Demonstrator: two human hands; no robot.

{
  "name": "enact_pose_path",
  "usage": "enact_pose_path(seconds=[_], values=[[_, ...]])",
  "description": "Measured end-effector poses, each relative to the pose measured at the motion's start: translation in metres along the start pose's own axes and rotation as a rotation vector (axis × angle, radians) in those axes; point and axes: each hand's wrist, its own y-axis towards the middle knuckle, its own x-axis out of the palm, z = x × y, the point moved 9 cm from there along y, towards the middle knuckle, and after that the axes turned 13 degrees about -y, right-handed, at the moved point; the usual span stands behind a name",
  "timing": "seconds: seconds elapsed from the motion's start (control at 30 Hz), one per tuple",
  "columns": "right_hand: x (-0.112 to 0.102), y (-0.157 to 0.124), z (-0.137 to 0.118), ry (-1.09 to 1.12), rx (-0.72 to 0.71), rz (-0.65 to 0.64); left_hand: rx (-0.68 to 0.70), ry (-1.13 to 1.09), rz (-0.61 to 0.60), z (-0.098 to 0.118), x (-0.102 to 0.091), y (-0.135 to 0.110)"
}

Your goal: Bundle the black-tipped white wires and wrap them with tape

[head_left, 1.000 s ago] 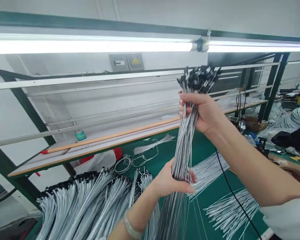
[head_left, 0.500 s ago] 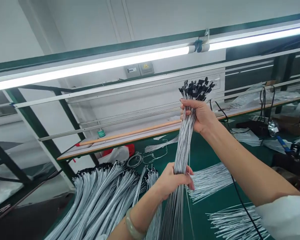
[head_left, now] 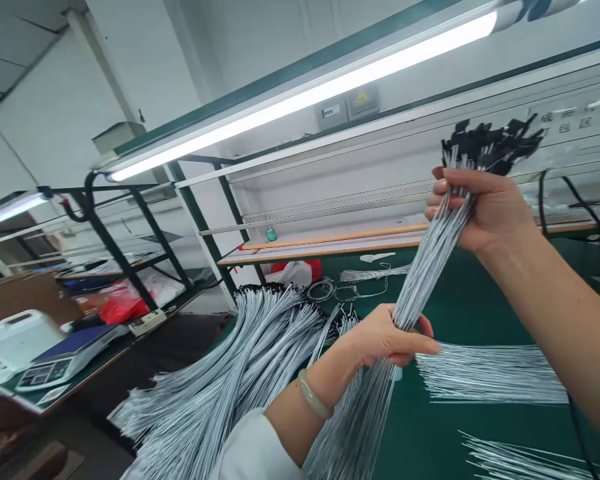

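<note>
Both hands hold one long bundle of thin grey wires (head_left: 427,263) upright and tilted above the green bench. My right hand (head_left: 480,207) is closed round the bundle just under its black connector ends (head_left: 495,143). Lower down, my left hand (head_left: 387,337) is wrapped round the same bundle near its middle, a pale bangle on the wrist. The bundle's lower end fans out below my left hand.
A big heap of the same grey wires (head_left: 230,380) lies at the left of the green bench (head_left: 460,307); smaller bunches (head_left: 490,373) lie at the right. A wooden shelf (head_left: 330,243) runs behind, under a strip light. At far left stands a weighing scale (head_left: 55,363).
The view has swung left, showing the neighbouring bench and scale. The bundle now leans more to the right, both hands keeping their hold on it.
</note>
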Motion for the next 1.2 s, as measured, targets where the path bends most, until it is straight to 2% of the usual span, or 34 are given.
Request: enact_pose_path(seconds=[0.1,0.23,0.33,0.47,0.57,0.67,0.7,0.73,0.8,0.87,0.9,0.93,1.0,1.1,1.2], values=[[-0.014,-0.001,0.007,0.046,-0.025,-0.017,-0.015,0.155,0.217,0.006,-0.014,-0.006],[-0.040,-0.003,0.034,0.156,-0.008,0.026,-0.087,0.274,0.300,0.006,-0.027,-0.018],[-0.050,-0.007,0.070,0.183,0.054,0.044,-0.126,0.379,0.330,0.006,-0.044,-0.032],[-0.056,-0.026,0.132,0.127,0.131,0.114,-0.237,0.578,0.422,0.008,-0.081,-0.063],[-0.039,-0.063,0.194,-0.067,0.289,-0.027,-0.334,0.807,0.495,0.016,-0.111,-0.093],[-0.027,-0.120,0.254,-0.511,0.457,-0.126,-0.407,0.946,0.550,0.024,-0.136,-0.120],[-0.018,-0.135,0.264,-0.670,0.429,-0.189,-0.426,0.982,0.560,0.026,-0.144,-0.127],[-0.005,-0.146,0.264,-0.802,0.312,-0.241,-0.447,1.027,0.567,0.027,-0.151,-0.133],[0.031,-0.159,0.246,-1.047,-0.080,-0.284,-0.491,1.136,0.568,0.027,-0.162,-0.142],[0.067,-0.165,0.222,-1.292,-0.477,-0.230,-0.529,1.265,0.555,0.024,-0.169,-0.145],[0.083,-0.164,0.217,-1.415,-0.610,-0.210,-0.542,1.333,0.544,0.022,-0.170,-0.145],[0.097,-0.160,0.218,-1.531,-0.684,-0.217,-0.552,1.399,0.530,0.020,-0.169,-0.144],[0.115,-0.144,0.237,-1.731,-0.648,-0.340,-0.560,1.518,0.491,0.014,-0.163,-0.141],[0.112,-0.127,0.277,-1.882,-0.372,-0.520,-0.554,1.647,0.423,0.005,-0.151,-0.138],[0.100,-0.130,0.295,-1.900,-0.258,-0.515,-0.530,1.729,0.389,0.000,-0.142,-0.134]])
